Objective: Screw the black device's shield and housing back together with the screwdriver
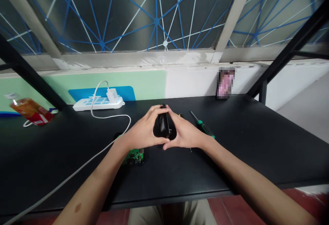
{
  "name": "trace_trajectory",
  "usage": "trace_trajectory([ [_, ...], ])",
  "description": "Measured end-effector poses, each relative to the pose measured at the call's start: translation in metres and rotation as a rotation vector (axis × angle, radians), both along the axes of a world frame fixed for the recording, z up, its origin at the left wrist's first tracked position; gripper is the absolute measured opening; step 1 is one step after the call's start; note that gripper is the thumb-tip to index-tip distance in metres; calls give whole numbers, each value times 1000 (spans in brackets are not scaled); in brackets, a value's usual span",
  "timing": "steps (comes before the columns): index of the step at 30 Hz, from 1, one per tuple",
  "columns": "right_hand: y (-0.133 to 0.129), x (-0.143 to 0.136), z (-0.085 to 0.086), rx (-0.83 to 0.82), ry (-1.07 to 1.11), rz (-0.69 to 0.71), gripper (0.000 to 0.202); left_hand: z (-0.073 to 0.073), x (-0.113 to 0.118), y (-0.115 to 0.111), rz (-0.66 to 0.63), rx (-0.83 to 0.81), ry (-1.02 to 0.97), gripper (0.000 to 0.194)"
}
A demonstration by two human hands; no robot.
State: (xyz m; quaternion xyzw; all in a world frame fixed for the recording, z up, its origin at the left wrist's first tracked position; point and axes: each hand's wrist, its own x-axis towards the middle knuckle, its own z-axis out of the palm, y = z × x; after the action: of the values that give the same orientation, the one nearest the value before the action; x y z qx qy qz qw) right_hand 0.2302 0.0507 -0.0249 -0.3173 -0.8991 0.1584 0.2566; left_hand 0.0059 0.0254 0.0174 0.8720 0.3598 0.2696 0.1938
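Note:
Between the fingers and thumbs of both hands stands a flat black plastic piece (163,125), upright and edge-on to me. It looks like part of a device casing, but its exact kind does not show. My left hand (143,129) is curved around its left side, fingertips on top and thumb at the near end. Mirroring it, my right hand (188,131) grips from the right. Under my left wrist lies a green circuit board (133,157), partly hidden. A screwdriver (204,127) with a green and black handle rests just beyond my right hand.
On the black table (246,142), a white power strip (99,103) holds a plugged-in charger (112,95). Its white cable (87,165) runs toward the near left, passing by my left forearm. A drink bottle (32,110) stands at the left; a blurred-out phone-shaped object (225,84) leans on the wall.

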Motion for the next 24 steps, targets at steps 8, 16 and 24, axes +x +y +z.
trace_trajectory([
  [8, 0, -2, -1, -33, 25, 20, 146, 1, 2, -2, -7, 11, -50, 93],
  [16, -1, 0, 3, -83, 61, 46, 140, 2, 0, -2, 14, 4, -125, 93],
  [24, 1, 3, 2, -127, 76, 7, 140, 0, -5, 2, 48, -57, -140, 94],
])
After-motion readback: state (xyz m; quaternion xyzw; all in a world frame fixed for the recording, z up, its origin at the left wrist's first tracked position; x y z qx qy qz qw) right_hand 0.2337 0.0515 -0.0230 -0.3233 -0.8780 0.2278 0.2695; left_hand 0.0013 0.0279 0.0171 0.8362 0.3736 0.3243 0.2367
